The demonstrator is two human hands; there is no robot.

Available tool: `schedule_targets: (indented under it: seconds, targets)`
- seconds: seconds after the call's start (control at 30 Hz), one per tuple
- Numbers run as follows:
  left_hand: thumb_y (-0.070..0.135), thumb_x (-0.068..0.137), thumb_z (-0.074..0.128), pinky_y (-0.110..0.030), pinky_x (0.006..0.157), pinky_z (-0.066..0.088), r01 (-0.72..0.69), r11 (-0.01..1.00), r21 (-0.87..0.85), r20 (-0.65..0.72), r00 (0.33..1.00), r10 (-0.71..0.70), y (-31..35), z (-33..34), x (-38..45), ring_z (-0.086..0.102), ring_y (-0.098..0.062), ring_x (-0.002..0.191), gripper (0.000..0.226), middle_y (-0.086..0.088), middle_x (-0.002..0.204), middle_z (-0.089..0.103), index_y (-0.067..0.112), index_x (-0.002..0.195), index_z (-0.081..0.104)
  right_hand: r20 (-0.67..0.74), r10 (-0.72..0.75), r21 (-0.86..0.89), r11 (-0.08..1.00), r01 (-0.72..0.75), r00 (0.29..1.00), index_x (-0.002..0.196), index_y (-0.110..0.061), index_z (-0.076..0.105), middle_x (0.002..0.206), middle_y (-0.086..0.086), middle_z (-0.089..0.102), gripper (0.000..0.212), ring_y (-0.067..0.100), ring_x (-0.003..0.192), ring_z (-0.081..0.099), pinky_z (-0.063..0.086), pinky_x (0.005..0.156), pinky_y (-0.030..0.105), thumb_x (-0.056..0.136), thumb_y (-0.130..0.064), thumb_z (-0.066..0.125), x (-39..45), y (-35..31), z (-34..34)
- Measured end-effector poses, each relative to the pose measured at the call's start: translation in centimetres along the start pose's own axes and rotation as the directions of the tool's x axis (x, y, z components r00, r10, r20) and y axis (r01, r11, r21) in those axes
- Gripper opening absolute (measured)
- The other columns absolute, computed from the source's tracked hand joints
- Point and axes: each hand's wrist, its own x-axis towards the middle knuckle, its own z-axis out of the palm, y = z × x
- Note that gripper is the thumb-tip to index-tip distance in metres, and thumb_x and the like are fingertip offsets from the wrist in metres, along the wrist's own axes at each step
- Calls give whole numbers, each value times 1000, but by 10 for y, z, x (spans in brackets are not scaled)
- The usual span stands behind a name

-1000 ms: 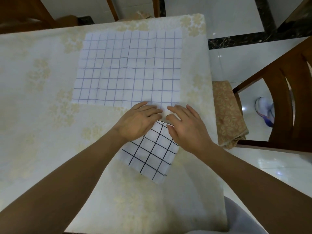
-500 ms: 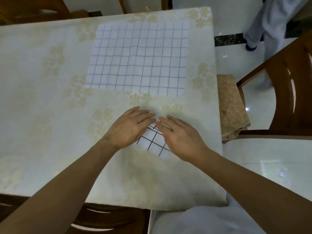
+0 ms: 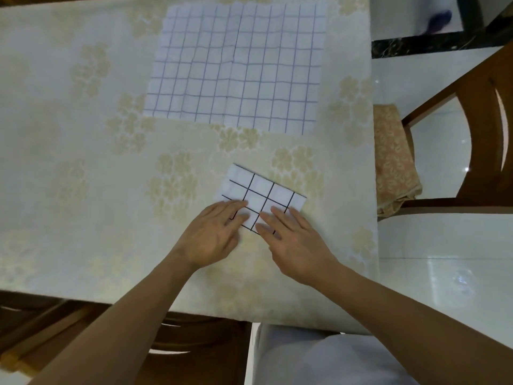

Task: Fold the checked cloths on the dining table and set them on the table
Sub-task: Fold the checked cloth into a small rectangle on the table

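A small folded white cloth with black checks (image 3: 263, 194) lies on the dining table (image 3: 83, 162) near its front right. My left hand (image 3: 213, 234) rests flat on the cloth's near left corner, fingers straight. My right hand (image 3: 294, 240) lies flat on its near right part, fingers straight too. Further back a larger white cloth with thin blue checks (image 3: 236, 65) is spread flat and unfolded on the table.
The table has a cream flowered cover. A wooden chair with a patterned cushion (image 3: 394, 159) stands at the right edge. Another wooden chair (image 3: 166, 354) is tucked under the near edge. Glossy white floor (image 3: 444, 273) lies to the right.
The black-checked cloth has become a smaller folded rectangle. Both hands have slid back toward me to its near edge, uncovering most of it. The view has shifted, so the table's front edge now shows.
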Motion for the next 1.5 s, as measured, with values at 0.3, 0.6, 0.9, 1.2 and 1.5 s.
schedule_targets:
  seconds: [0.3,0.6,0.9,1.2,1.5]
  targets:
    - [26,101,29,-42,117,30,29,998,55,-126,992,-22,-1,-13,48,44,-28,137,46,-14,150,46,7,133,56,-205,170,81,984,-156,964,135,-3,54,145,17,51,42,33,140,41,31,118,44,97,-18,47,24,14,-10]
    - [33,103,27,-46,123,17,28,993,111,19,999,-30,-28,17,70,-1,-21,154,62,-6,167,1,15,159,6,67,242,-64,969,-238,968,156,-1,8,165,16,5,84,28,153,1,14,123,47,101,-63,18,52,27,10]
    - [42,103,27,-47,123,14,96,993,75,-2,995,-96,-36,22,63,-4,-21,154,67,-8,167,-3,14,158,2,68,246,-44,969,-244,967,156,-2,4,165,14,0,90,26,153,-4,15,122,47,98,-69,21,46,30,12]
    - [32,97,36,-46,124,14,147,989,19,-32,989,-146,-34,26,65,-3,-22,154,72,-9,167,-2,12,158,4,39,259,15,965,-260,965,155,-1,9,165,16,2,89,27,153,-2,15,123,48,98,-67,27,57,17,18]
    - [40,98,32,-46,124,14,230,972,42,-37,973,-228,-41,26,56,-5,-18,154,74,-7,167,-5,10,158,-1,1,304,-16,953,-303,953,155,0,15,165,16,9,89,27,153,5,22,121,49,98,-66,33,33,21,15]
